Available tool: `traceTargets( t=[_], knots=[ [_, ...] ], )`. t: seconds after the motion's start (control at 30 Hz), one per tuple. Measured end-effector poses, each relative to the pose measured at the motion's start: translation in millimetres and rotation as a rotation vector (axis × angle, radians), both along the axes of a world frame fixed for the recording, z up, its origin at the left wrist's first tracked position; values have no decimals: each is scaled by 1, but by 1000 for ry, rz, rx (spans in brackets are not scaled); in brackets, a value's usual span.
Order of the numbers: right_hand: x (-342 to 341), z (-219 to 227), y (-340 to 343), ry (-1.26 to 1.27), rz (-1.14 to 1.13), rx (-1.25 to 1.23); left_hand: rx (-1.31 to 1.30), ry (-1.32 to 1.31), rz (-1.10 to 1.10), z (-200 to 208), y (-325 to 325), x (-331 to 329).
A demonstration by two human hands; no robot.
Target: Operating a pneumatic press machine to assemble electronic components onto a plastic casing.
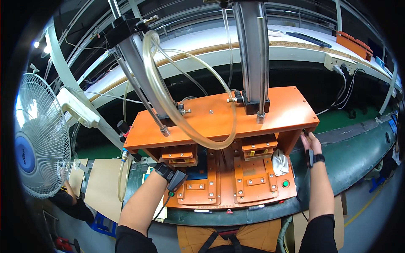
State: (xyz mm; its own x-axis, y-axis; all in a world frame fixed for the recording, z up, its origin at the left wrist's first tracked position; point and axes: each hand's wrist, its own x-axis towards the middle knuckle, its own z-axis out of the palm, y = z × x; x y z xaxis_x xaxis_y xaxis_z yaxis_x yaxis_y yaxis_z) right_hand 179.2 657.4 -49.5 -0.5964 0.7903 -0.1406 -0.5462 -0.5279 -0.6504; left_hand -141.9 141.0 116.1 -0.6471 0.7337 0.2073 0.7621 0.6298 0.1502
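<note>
An orange two-station press (211,114) stands in front of me, with two upright cylinders above its top plate. My left forearm reaches to the press's left side; a wrist strap and a dark device show, but the fingers of my left hand are hidden. Near it, a dark flat panel (196,168) lies in the left station, partly under the upper block. My right hand (311,144) is outside the press's right side wall, fingers bent around a small dark thing that I cannot make out. A crumpled white cloth (280,162) lies inside that wall, behind a green button (285,184).
A clear hose (181,126) loops down in front of the press. At the far left stands a fan (38,135), with a person's arm behind it. Cardboard sheets (105,185) lie left of the press. A power strip (337,65) is fixed at the back right.
</note>
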Motion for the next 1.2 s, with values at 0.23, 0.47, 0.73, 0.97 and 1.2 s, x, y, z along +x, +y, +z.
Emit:
traceTargets(
  t=[0.23,0.47,0.73,0.97,1.2],
  knots=[
    [-19,76,-45,-622,228,267,-66,38,13,-17,-28,-6],
    [65,79,-93,-654,154,279,-75,35,-50,-31,-26,-16],
    [104,120,-135,-651,112,405,-55,69,-114,-35,-16,-29],
    [123,142,-195,-462,179,415,473,-589,-133,22,-57,48],
    [115,107,-291,-482,-40,683,682,-170,-229,8,-139,132]
  ],
)
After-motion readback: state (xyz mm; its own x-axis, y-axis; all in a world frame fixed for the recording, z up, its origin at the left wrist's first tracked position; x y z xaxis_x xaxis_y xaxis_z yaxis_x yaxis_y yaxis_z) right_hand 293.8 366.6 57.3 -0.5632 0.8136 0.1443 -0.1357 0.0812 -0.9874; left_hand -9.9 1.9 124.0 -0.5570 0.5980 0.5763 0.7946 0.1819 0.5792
